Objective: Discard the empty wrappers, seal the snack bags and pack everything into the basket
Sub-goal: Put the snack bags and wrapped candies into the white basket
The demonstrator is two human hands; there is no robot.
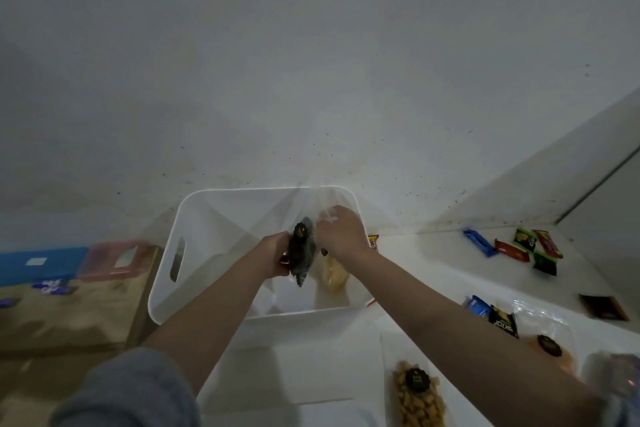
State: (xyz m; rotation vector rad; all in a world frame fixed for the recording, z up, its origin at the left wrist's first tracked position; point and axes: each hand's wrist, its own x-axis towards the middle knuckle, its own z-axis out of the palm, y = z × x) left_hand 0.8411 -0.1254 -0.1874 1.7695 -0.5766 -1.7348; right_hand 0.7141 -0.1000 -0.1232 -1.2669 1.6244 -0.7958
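A white plastic basket (162,274) stands on the white counter against the wall. Over its inside, my left hand (275,258) grips a clear snack bag of dark pieces (302,253) with a black round label. My right hand (343,234) pinches the clear top of that bag or of its neighbour; I cannot tell which. A clear bag of pale yellow snacks (333,279) rests inside the basket under my right hand. Near the front edge lies a clear bag of golden nuts (419,399), and an orange snack bag (550,352) lies to its right.
Several small wrapped snacks (530,248) lie at the back right of the counter, two more packets (498,317) nearer me, and a dark square packet (604,307) at far right. Left of the basket stand a brown cardboard box (69,315), a pink-lidded container (117,258) and a blue box (38,263).
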